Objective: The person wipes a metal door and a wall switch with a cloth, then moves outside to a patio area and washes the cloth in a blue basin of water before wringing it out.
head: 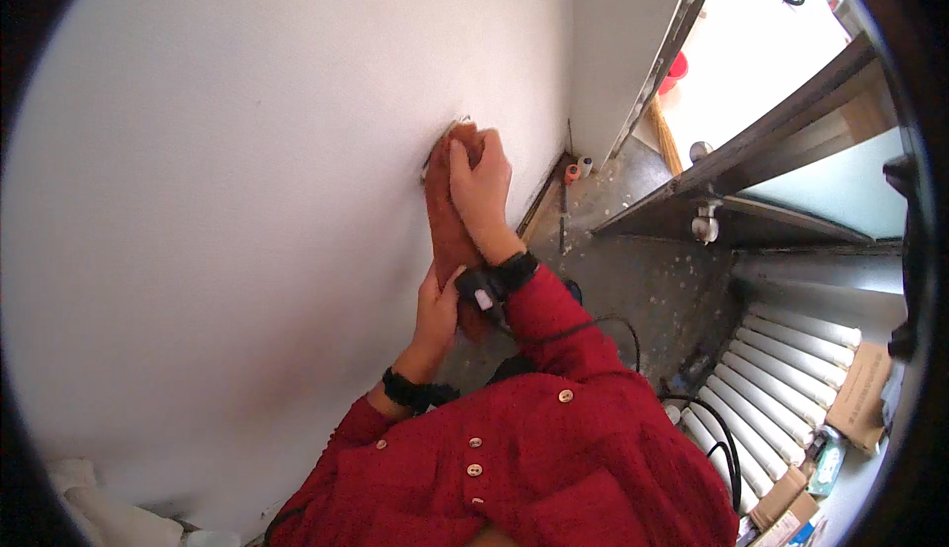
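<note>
A long reddish-brown sheet (446, 224), sandpaper or cloth, hangs in front of the white wall (259, 191). Its upper end is pinched by my right hand (482, 187), with the thumb and curled fingers close to the wall. Beside that end a flat edge with dark and white parts (434, 154) shows; the sheet covers most of it, so I cannot tell what it is. Lower down, my left hand (436, 313) holds the sheet, thumb on its face and fingers behind. Black bands with a small device are strapped on my wrists.
At right a dark-framed door (667, 195) with a round knob (704, 228) stands ajar. A white radiator (771, 399) has cardboard boxes (860, 399) beside it. Small bottles (572, 173) stand in the wall corner; a broom (666, 136) leans by the doorway. A black cable (634, 332) runs from my right wrist.
</note>
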{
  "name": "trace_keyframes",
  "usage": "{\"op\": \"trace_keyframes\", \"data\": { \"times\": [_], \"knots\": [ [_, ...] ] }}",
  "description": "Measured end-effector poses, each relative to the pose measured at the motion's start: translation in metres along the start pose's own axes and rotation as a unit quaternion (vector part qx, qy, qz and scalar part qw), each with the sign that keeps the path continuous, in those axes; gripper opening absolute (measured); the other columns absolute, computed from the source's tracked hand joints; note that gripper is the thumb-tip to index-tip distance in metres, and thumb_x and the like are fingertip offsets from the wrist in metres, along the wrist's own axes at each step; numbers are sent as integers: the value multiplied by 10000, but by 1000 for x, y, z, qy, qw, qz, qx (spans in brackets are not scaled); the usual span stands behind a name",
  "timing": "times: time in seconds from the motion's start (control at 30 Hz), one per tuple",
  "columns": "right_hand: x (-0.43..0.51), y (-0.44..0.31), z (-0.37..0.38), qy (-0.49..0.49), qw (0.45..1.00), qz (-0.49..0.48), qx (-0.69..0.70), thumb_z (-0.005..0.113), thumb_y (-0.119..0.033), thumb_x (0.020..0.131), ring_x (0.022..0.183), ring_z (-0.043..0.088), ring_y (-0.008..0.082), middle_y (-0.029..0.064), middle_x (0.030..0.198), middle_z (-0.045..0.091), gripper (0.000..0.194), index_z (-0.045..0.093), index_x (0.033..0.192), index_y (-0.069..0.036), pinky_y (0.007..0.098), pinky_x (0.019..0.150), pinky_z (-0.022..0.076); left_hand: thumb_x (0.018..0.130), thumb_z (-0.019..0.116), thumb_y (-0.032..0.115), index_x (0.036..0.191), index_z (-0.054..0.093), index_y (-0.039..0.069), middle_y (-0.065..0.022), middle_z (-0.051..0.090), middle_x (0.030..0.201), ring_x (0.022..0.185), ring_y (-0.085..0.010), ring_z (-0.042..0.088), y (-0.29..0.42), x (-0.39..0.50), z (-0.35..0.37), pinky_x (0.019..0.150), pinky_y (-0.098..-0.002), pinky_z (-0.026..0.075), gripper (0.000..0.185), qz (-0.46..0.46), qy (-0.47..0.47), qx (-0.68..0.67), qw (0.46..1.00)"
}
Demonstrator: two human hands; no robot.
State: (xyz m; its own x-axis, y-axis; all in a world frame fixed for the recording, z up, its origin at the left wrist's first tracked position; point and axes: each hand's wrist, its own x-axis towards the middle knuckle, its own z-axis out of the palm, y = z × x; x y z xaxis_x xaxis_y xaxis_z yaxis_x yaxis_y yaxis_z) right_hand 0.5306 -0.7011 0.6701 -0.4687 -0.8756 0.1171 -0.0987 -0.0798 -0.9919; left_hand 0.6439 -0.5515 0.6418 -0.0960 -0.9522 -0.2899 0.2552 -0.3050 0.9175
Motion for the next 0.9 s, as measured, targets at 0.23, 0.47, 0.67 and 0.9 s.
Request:
{"op": "trace_keyframes", "data": {
  "times": [0.23, 0.47, 0.67, 0.9],
  "knots": [
    [-13, -3, -7, -108, 993, 49, 26, 697, -164, 923, 852, 691, 410, 192, 897, 688, 160, 631, 1025, -59, 449, 742, 553, 1041, 566, 113, 1419, 513, -32, -91, 624, 1359, 1228, -181, 579, 17, -24, 0, 1081, -330, 435, 408, -37, 35, 135, 989],
    [71, 28, -24, -60, 988, -142, -33, 650, -110, 909, 958, 669, 397, 157, 1055, 651, 244, 662, 1149, -72, 434, 809, 547, 1059, 524, 108, 1455, 483, -15, -74, 592, 1390, 1261, -157, 541, -6, 52, 40, 1089, -328, 424, 416, -27, -25, 46, 998],
    [79, 56, -36, -99, 981, -35, -164, 667, -109, 893, 932, 675, 387, 140, 1037, 653, 235, 677, 1127, -90, 448, 787, 549, 1075, 498, 110, 1492, 444, -2, -71, 565, 1425, 1287, -166, 528, -21, 58, 59, 1116, -334, 404, 435, -109, -24, 47, 993],
    [87, 58, -23, -94, 977, -184, -58, 680, -111, 908, 862, 689, 365, 115, 1028, 664, 176, 688, 1084, -102, 428, 711, 563, 1069, 485, 87, 1524, 412, 10, -66, 563, 1439, 1317, -173, 517, -13, 80, 50, 1136, -339, 393, 467, -49, -27, 68, 996]
  ]
}}
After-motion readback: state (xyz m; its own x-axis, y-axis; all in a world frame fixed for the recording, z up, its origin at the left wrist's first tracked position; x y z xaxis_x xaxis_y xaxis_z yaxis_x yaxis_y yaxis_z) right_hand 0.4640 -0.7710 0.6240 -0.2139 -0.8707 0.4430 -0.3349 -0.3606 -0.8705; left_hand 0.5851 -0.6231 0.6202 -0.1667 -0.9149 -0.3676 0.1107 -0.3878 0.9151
